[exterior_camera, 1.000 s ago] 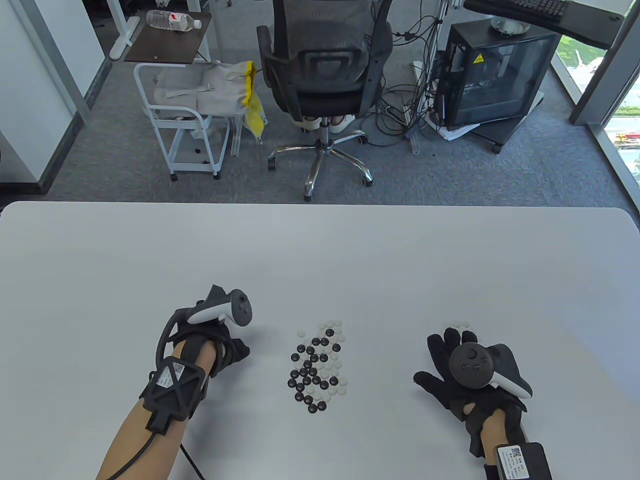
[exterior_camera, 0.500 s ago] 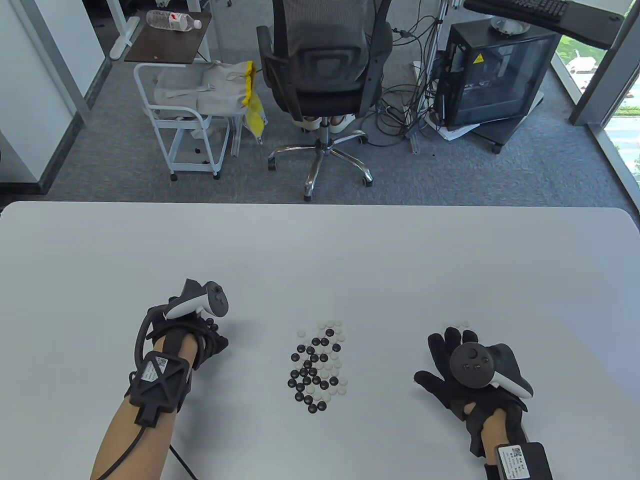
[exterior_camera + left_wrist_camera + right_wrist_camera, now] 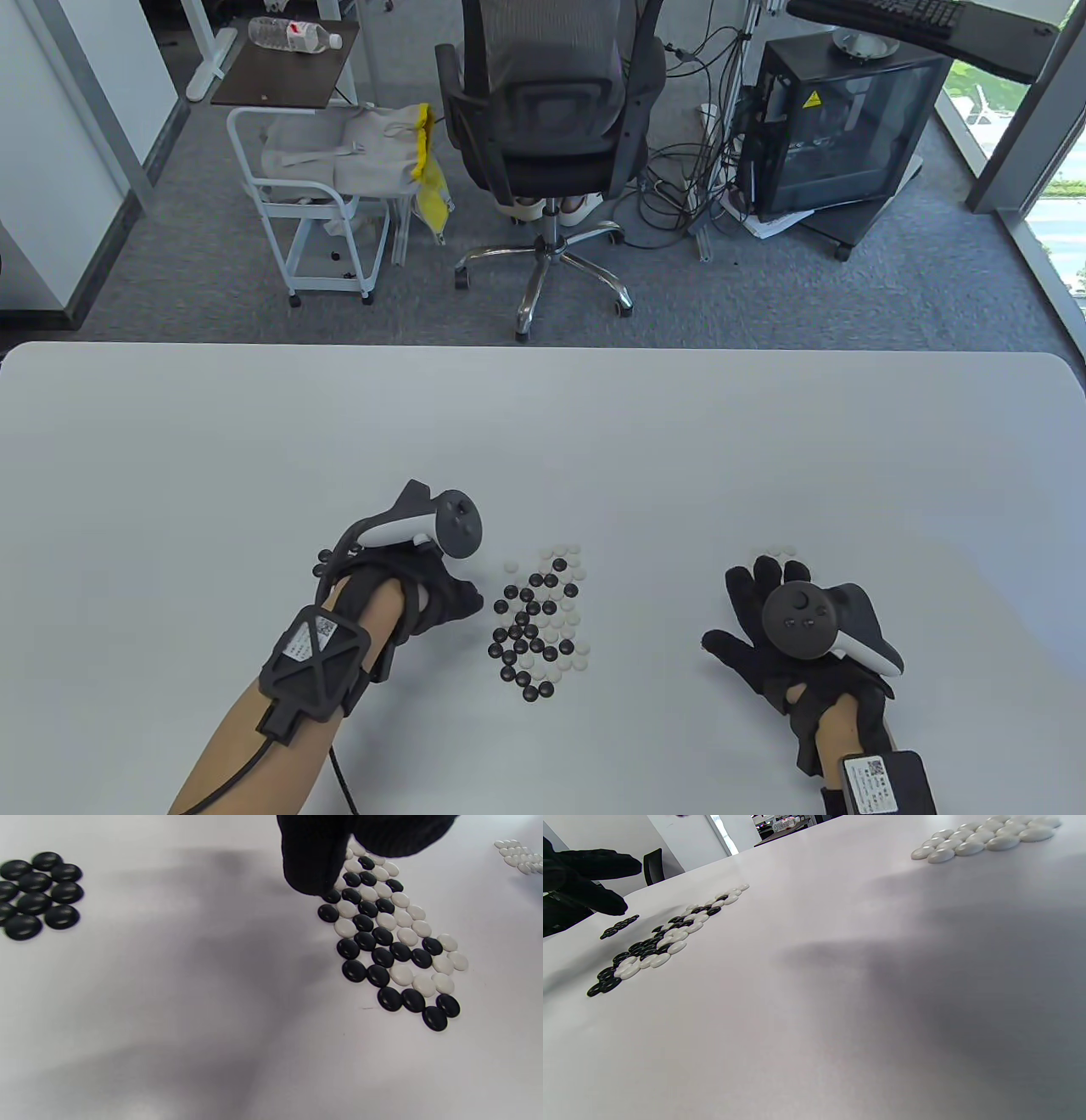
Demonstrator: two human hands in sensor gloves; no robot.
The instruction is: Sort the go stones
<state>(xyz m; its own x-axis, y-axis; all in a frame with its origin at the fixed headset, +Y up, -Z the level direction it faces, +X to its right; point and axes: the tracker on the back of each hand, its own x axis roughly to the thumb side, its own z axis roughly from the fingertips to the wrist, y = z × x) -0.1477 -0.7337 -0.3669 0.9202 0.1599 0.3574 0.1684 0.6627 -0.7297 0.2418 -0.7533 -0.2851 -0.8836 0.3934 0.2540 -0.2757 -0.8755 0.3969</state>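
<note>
The stones (image 3: 538, 624) lie mixed black and white between the hands on the table (image 3: 543, 441), look small, hard, smooth and probably slippery, so the left hand (image 3: 433, 594), empty beside them, should pinch one by its edges; the right hand (image 3: 780, 637) rests flat.
</note>
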